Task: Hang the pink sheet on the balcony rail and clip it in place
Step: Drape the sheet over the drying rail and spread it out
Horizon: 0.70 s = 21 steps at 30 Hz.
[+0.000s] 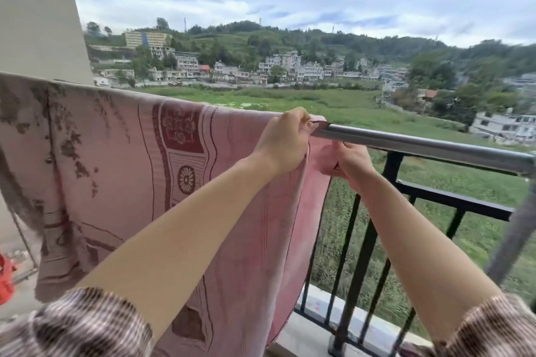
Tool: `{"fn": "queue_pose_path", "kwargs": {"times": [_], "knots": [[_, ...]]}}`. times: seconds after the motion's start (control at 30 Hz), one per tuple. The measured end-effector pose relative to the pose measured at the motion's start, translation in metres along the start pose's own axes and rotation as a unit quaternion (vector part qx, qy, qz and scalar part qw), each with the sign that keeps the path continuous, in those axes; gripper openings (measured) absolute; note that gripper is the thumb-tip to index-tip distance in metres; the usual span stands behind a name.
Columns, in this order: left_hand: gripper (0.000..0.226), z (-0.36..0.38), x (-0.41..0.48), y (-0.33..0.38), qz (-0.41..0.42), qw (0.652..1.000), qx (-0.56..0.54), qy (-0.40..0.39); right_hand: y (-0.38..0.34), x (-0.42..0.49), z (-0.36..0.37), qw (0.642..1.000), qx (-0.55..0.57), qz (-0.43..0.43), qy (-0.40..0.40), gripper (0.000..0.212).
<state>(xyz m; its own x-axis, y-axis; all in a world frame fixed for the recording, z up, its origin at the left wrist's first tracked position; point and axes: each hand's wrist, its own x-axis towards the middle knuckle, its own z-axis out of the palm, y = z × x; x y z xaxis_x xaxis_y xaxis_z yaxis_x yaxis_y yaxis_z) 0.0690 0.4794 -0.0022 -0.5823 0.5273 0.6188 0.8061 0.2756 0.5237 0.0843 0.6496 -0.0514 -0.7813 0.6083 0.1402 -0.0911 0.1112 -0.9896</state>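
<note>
The pink sheet (139,171), patterned with dark red flowers and bands, hangs draped over the metal balcony rail (420,146) from the left pillar to the middle. My left hand (282,140) pinches the sheet's right top edge on the rail. Just below the rail, my right hand (352,161) grips the sheet's right side edge. No clip is visible.
A beige pillar (37,14) stands at the left end of the rail. Black balusters (359,264) run below the bare right stretch of rail. Something red (5,278) lies on the floor at far left. Beyond are a green field and houses.
</note>
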Motion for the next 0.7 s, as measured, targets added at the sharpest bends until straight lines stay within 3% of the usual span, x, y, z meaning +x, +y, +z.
{"fn": "queue_pose_path", "kwargs": {"times": [0.1,0.23,0.27,0.33,0.4,0.5,0.6,0.67,0.7], "knots": [[0.02,0.033,0.005,0.036,-0.002,0.998,-0.068,-0.013,0.001,0.006,-0.041,0.991,-0.038,0.018,0.125,0.016],[0.021,0.075,0.009,0.092,0.039,0.993,-0.11,-0.025,0.002,0.0,-0.086,0.943,0.2,0.006,0.265,0.022],[0.019,0.085,0.007,0.101,0.044,0.992,-0.11,-0.031,0.008,-0.004,-0.095,0.941,0.203,0.002,0.271,0.021],[0.013,0.104,0.002,0.109,0.045,0.994,-0.097,-0.038,0.022,-0.009,-0.108,0.95,0.17,-0.002,0.262,0.04],[0.014,0.114,-0.003,0.111,0.04,0.996,-0.077,0.001,0.037,-0.011,-0.122,0.964,0.107,0.002,0.243,0.049],[0.014,0.116,-0.003,0.126,0.047,0.995,-0.069,0.062,0.043,-0.021,-0.127,0.962,0.119,-0.006,0.245,0.044],[0.012,0.116,-0.003,0.154,0.085,0.989,-0.109,0.045,0.032,-0.026,-0.125,0.928,0.194,-0.052,0.312,0.039],[0.013,0.121,-0.008,0.164,0.1,0.988,-0.113,0.01,0.041,-0.027,-0.138,0.941,0.185,-0.062,0.278,0.029],[0.015,0.125,-0.012,0.164,0.101,0.989,-0.103,-0.013,0.054,-0.026,-0.148,0.96,0.178,-0.041,0.213,0.021]]}}
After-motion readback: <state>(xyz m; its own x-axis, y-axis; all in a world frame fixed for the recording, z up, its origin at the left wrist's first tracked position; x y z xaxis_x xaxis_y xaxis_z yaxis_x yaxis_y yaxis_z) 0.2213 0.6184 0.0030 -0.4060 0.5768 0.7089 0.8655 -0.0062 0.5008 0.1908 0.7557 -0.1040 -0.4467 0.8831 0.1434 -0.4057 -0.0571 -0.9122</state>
